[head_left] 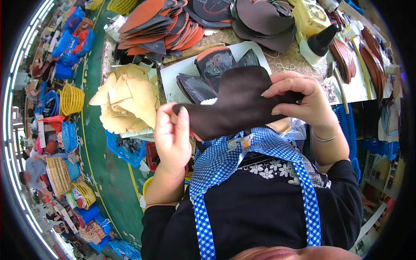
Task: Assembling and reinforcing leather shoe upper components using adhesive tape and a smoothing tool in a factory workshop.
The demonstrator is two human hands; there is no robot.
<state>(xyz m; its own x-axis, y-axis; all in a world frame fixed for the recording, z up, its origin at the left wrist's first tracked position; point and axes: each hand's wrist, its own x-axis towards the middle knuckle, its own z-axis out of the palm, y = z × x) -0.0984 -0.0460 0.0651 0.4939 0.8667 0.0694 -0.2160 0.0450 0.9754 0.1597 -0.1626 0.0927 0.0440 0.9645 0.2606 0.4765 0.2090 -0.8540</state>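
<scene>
1. Leather is up in the air here: a dark brown, smooth, winged flat piece (234,104), stretched between both hands in front of the chest, above the near edge of the worktable.
2. The left hand (172,143) pinches the left tip, thumb on the near face, fingers curled behind the edge.
3. Over on the other side, the right hand (308,95) grips the right wing, thumb and fingertips slightly apart, their tips touching the face; a thin silver bangle (326,138) circles that wrist.
4. Just beyond the piece, a flat white board (170,71) carries black curved pieces with an orange edge (214,63), partly hidden by the leather.
5. Left of the board sits a loose heap of cream-coloured cut sheets (132,97); behind, a tall stack of orange and black rounded pieces (160,28) and a pile of dark brown rounded pieces (262,19).
6. To the right, a black cone-shaped nozzle (323,40) stands up from the speckled worktable (281,58).
7. Down at the left, a blue plastic basket (125,149); past it, green floor (112,182) with yellow lines, a round yellow basket (71,99) and a person in grey (37,169) in the distance.
</scene>
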